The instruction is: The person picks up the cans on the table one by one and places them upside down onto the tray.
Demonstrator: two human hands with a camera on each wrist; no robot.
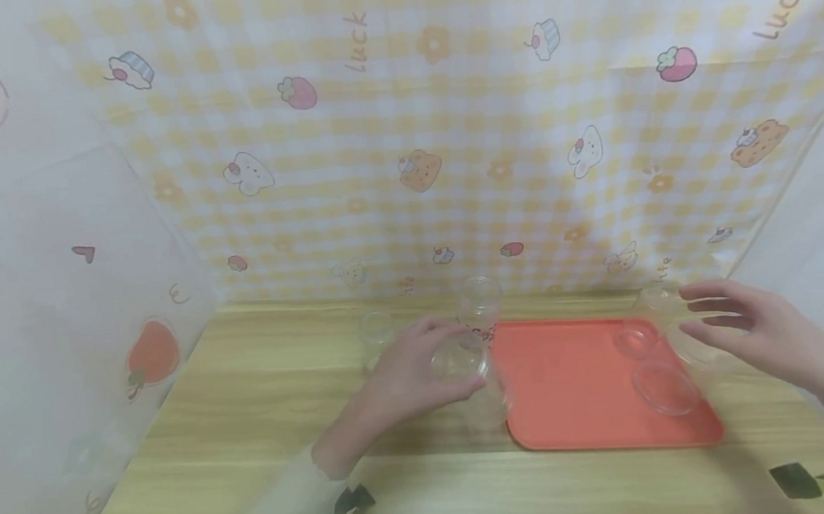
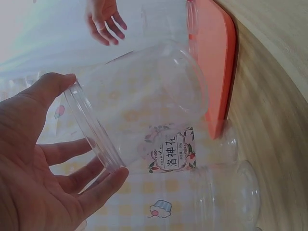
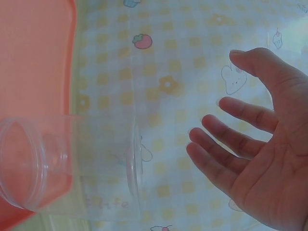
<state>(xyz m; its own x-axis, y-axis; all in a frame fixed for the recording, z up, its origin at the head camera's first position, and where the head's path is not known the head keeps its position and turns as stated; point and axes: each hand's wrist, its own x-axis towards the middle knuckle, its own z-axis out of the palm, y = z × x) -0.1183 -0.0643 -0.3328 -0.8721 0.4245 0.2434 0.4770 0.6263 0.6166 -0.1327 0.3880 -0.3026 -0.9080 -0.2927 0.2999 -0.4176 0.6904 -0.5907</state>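
Backed by a yellow-and-white checked cloth (image 1: pixel 496 121) printed with strawberries (image 1: pixel 678 65), cupcakes (image 1: pixel 132 71) and flowers (image 1: pixel 433 44), flanked at left by a white sheet (image 1: pixel 32 319) with small hearts (image 1: pixel 84 253), underlaid by a wood-grain tabletop (image 1: pixel 269 373)

Head view: just left of the red tray (image 1: pixel 575 389), I find the label (image 1: pixel 486 333) too small to read. Right wrist view: edges crop tray and right hand (image 3: pixel 273 166).

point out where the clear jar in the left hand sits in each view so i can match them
Head: clear jar, below centre, in the left hand.
Left wrist: clear jar, large, around centre.
Right wrist: not in it; a different jar shows lower left.
Shared landmark: orange-red tray, lower right, upper right, left respectively.
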